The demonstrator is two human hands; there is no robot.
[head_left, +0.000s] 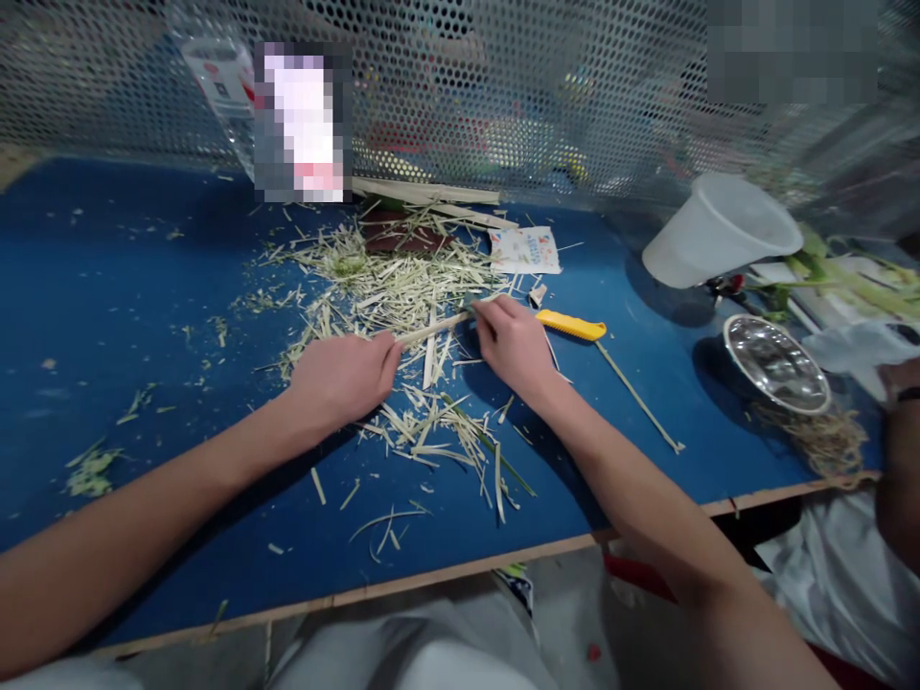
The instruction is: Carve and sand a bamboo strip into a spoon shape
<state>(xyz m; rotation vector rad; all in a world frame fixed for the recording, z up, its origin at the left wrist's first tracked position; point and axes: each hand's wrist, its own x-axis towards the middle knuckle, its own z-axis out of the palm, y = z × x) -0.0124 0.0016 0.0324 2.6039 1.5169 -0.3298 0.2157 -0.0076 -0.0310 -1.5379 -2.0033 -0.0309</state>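
A pale, thin plant strip (435, 329) stretches between my hands, above a heap of shavings. My left hand (345, 376) is closed around its left end, thumb along the top. At the other end my right hand (514, 345) pinches the strip between thumb and fingers; a small dark spot shows at the fingertips, too small to name. Green and whitish shavings (402, 287) lie scattered beneath and around both hands. Just right of my right hand rests a yellow-handled tool (573, 326), its other end hidden behind the hand. A thin stalk (639, 395) lies beyond it.
On the blue table (179, 537) a white plastic cup (694, 235) leans at the right, near a metal bowl (776, 364) and a fibre bundle (834, 441). A printed packet (524, 249) and a clear bottle (222, 86) are by the perforated screen. Another person's arm (902, 470) is at far right.
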